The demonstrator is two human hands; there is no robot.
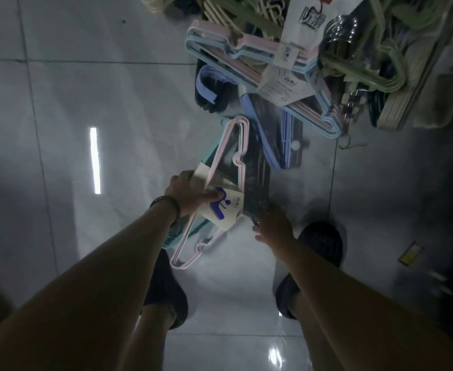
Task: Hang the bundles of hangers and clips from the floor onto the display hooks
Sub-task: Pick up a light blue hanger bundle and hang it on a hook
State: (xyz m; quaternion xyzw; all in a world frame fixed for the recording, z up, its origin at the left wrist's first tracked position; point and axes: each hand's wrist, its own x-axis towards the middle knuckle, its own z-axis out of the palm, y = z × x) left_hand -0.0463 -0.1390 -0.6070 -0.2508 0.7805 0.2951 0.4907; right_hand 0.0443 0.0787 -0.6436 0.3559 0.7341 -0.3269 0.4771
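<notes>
A bundle of pink and teal hangers with a white paper band printed in blue lies on the glossy floor in front of my feet. My left hand grips this bundle at the band, thumb across the paper. My right hand reaches down at the bundle's right edge, touching a dark bundle beneath; its fingers are blurred. Further away lie a periwinkle-blue bundle and a pink and light-blue banded bundle.
A heap of pale green and cream hanger bundles fills the top right, with black hangers among them. A small yellow tag lies on the tiles at right. My two dark shoes stand near the bundle. Bare tile spreads to the left.
</notes>
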